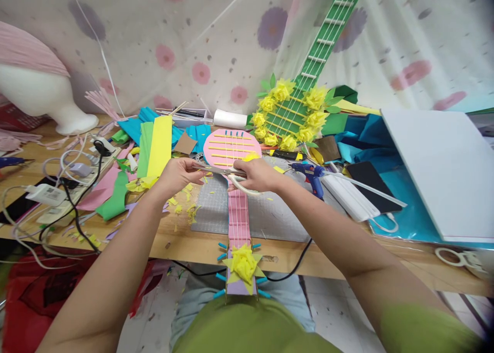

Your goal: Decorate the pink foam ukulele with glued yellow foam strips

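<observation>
My right hand [257, 177] grips a pair of scissors [218, 170] with whitish handles, and their metal blades point left. By the blade tips my left hand [181, 177] is closed in a pinch; whatever lies between its fingers is too small to make out. Just beyond both hands is the round pink body of a paper guitar [227, 146], crossed by yellow strips and strings. Its pink neck [238, 222] runs toward me beneath my right hand. Blue pegs and a yellow paper flower [244, 264] sit on its head, which extends past the table edge close to my lap.
A grey cutting mat [285, 216] lies beneath the guitar. Behind stands a green paper guitar [304, 90] with yellow flowers. Right are a blue glue gun [311, 175] and a white board [436, 173]; left, crepe paper [159, 142], cables, a power strip [79, 186] and a foam head [42, 95].
</observation>
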`<state>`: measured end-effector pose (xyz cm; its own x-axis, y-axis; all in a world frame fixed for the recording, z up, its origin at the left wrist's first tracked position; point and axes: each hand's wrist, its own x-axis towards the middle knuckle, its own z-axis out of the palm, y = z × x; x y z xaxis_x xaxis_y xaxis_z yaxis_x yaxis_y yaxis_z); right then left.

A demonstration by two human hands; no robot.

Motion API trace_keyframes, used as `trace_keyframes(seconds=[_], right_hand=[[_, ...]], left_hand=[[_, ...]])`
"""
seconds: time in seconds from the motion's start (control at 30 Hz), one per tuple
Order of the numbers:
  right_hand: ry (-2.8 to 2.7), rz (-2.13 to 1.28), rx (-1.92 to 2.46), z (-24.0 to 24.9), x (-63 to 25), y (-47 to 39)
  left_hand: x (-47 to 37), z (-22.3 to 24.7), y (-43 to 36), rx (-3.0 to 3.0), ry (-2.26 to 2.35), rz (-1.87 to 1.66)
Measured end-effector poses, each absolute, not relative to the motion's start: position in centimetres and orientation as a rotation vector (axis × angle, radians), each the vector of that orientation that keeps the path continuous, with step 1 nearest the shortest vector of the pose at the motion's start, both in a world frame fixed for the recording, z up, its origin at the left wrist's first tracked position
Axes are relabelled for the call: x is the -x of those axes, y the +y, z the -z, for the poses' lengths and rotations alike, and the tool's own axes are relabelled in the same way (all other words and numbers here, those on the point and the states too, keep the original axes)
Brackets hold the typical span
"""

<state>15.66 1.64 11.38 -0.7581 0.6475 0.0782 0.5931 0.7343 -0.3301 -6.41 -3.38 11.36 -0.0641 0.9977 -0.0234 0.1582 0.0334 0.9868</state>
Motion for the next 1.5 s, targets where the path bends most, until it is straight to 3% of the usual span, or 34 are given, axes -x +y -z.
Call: trace_keyframes(seconds=[0.37,0.73,1.0,1.5], right_hand=[[-2.755,-0.306,1.051,-11.4,-14.8,2.0],[-2.433,-0.873,1.260,-11.2,-14.5,2.5],[-2.194,-0.640,1.598,-9.2,-18.9,2.3],[-2.203,-0.492,2.243,-5.3,-27.3,-0.1]], left_hand=[[7.8,-11.7,-3.3,-1.282,1.475,-1.099],[7.9,-10.8,-3.8,-0.728,1.401,-1.137],[5.8,-9.5,-2.6,-0.356,1.251,-1.215],[-0.5,-9.3,-0.2,-0.843,1.158,-1.398]])
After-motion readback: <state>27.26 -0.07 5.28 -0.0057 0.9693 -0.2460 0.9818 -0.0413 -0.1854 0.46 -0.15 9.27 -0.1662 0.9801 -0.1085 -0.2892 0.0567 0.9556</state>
